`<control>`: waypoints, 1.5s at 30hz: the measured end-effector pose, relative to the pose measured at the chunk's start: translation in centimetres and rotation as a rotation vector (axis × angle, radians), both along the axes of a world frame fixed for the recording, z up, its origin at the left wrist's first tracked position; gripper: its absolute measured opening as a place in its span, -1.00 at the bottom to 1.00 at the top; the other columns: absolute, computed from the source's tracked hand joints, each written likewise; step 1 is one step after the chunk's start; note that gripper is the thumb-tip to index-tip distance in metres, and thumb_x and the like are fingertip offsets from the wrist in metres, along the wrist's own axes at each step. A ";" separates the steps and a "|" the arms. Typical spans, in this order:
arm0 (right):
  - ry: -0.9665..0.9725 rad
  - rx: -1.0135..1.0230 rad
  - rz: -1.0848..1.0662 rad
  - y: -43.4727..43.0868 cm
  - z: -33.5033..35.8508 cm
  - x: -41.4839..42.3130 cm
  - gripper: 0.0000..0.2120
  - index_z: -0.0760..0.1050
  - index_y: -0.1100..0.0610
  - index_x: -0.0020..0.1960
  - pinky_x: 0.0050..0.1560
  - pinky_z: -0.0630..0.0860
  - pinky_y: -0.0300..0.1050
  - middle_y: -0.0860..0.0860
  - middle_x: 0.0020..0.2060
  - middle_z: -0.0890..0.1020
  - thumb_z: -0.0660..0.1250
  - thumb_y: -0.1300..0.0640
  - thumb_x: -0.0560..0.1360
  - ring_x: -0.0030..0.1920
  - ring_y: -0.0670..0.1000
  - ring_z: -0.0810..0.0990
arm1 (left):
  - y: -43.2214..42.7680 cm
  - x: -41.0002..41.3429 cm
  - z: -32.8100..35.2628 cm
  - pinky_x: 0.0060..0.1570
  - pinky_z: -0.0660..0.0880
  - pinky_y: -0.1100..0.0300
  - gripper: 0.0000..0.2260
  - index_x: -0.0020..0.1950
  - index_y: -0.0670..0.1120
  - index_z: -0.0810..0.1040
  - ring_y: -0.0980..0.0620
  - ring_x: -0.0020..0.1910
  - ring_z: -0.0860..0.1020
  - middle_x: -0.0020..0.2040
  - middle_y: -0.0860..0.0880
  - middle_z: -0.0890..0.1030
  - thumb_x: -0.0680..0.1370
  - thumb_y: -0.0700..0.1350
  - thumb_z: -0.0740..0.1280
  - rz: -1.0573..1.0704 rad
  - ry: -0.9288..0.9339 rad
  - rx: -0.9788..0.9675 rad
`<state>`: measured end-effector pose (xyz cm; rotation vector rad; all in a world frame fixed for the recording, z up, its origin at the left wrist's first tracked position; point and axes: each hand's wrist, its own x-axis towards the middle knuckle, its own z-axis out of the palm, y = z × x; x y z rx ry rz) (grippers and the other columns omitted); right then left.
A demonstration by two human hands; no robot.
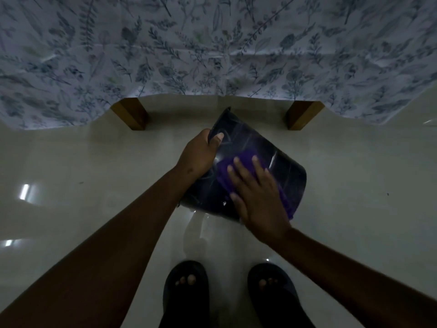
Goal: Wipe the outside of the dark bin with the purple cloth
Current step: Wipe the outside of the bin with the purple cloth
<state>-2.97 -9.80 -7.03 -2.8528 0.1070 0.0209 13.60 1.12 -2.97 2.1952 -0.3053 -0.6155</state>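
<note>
Right hand (257, 197) presses purple cloth (223, 167) — glossy dark bin (238, 136).

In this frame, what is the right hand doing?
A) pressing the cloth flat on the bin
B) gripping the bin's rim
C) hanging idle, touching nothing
A: the right hand lies with straight fingers on the cloth against the bin; the left hand grips the rim.

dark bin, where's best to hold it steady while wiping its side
Probably the rim at its far-left corner, coming from the left, as the left hand does, thumb over the edge. The dark bin lies tilted, smooth broad side up, so only the rim offers a lip, leaving the side free for the purple cloth.
</note>
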 end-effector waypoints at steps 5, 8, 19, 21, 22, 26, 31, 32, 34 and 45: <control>-0.037 0.005 0.009 -1.5 -0.2 1.1 -0.47 0.02 -0.01 0.56 0.49 -0.02 0.14 -0.02 0.56 0.08 0.01 -0.06 0.62 0.57 0.12 -0.02 | -0.3 -0.4 0.1 0.02 0.48 0.09 -0.68 0.24 -0.09 0.49 -0.04 0.04 0.58 0.10 -0.08 0.61 0.64 0.07 0.13 0.046 0.041 -0.057; -0.075 0.177 -0.306 -5.1 0.3 5.7 -0.52 0.30 0.07 0.48 0.40 0.27 0.11 0.08 0.43 0.41 -0.06 -0.04 0.63 0.44 0.15 0.34 | -0.8 -0.3 0.6 -0.12 0.46 0.22 -0.68 0.24 -0.09 0.49 -0.02 0.01 0.57 0.08 -0.08 0.60 0.64 0.08 0.14 0.066 0.052 -0.091; 0.086 0.136 -0.251 1.4 0.9 -0.7 -0.39 -0.05 0.04 0.59 0.51 -0.19 0.07 0.00 0.58 -0.03 -0.13 -0.19 0.61 0.57 0.13 -0.19 | 0.3 0.0 -0.2 -0.04 0.49 0.06 -0.66 0.16 -0.12 0.49 -0.07 -0.04 0.58 0.01 -0.11 0.62 0.63 0.11 0.12 0.002 -0.010 0.033; 0.084 0.134 -0.211 2.3 0.9 -1.6 -0.38 -0.09 0.01 0.59 0.48 -0.25 0.05 -0.02 0.58 -0.08 -0.18 -0.24 0.61 0.56 0.11 -0.25 | 0.5 -0.2 -0.1 -0.01 0.50 0.05 -0.67 0.17 -0.12 0.49 -0.07 -0.02 0.58 0.03 -0.11 0.62 0.64 0.10 0.13 -0.012 0.000 0.014; 0.049 0.139 -0.215 2.0 0.9 -1.0 -0.39 -0.05 0.01 0.58 0.48 -0.20 0.07 -0.01 0.58 -0.02 -0.18 -0.24 0.61 0.57 0.11 -0.19 | 0.6 -0.2 -0.1 0.02 0.51 0.03 -0.67 0.17 -0.11 0.49 -0.07 -0.01 0.59 0.03 -0.11 0.62 0.64 0.09 0.13 -0.016 0.006 0.003; -0.022 0.235 -0.343 -3.2 0.8 5.5 -0.53 0.27 0.06 0.48 0.42 0.22 0.11 0.07 0.45 0.37 -0.04 -0.11 0.65 0.46 0.13 0.31 | 0.8 -0.5 0.3 -0.03 0.51 0.08 -0.70 0.18 -0.10 0.49 -0.05 -0.02 0.59 0.03 -0.09 0.62 0.64 0.07 0.14 -0.035 -0.005 -0.027; 0.360 0.525 -0.544 -8.8 -0.3 10.8 -0.47 0.41 0.13 0.34 0.35 0.28 0.05 0.18 0.35 0.47 -0.18 -0.12 0.67 0.33 0.19 0.44 | 2.0 -1.2 -0.1 -0.19 0.45 0.29 -0.73 0.12 -0.06 0.48 0.08 -0.16 0.56 -0.05 -0.03 0.60 0.64 0.08 0.13 -0.011 -0.031 -0.021; 0.298 0.462 -0.548 -7.8 -0.3 10.0 -0.49 0.40 0.10 0.36 0.36 0.30 0.08 0.15 0.35 0.47 -0.16 -0.12 0.67 0.33 0.19 0.44 | 2.2 -1.1 -0.3 -0.20 0.44 0.29 -0.73 0.10 -0.07 0.49 0.09 -0.18 0.55 -0.07 -0.02 0.60 0.64 0.08 0.13 -0.015 -0.034 -0.012; 0.101 0.318 -0.450 -4.4 0.2 7.1 -0.53 0.30 0.07 0.47 0.41 0.27 0.09 0.09 0.43 0.41 -0.08 -0.08 0.67 0.41 0.15 0.38 | 2.2 -0.7 -0.5 -0.22 0.43 0.27 -0.71 0.11 -0.08 0.50 0.04 -0.17 0.56 -0.10 -0.02 0.60 0.64 0.09 0.13 -0.032 -0.046 0.018; -0.069 0.091 0.031 -3.0 0.2 3.6 -0.51 0.17 0.04 0.53 0.51 0.04 0.07 0.02 0.53 0.23 -0.04 -0.08 0.64 0.56 0.09 0.07 | 0.7 0.0 0.0 -0.19 0.42 0.31 -0.71 0.16 -0.07 0.50 0.03 -0.07 0.56 -0.01 -0.03 0.61 0.63 0.08 0.15 -0.016 0.002 -0.045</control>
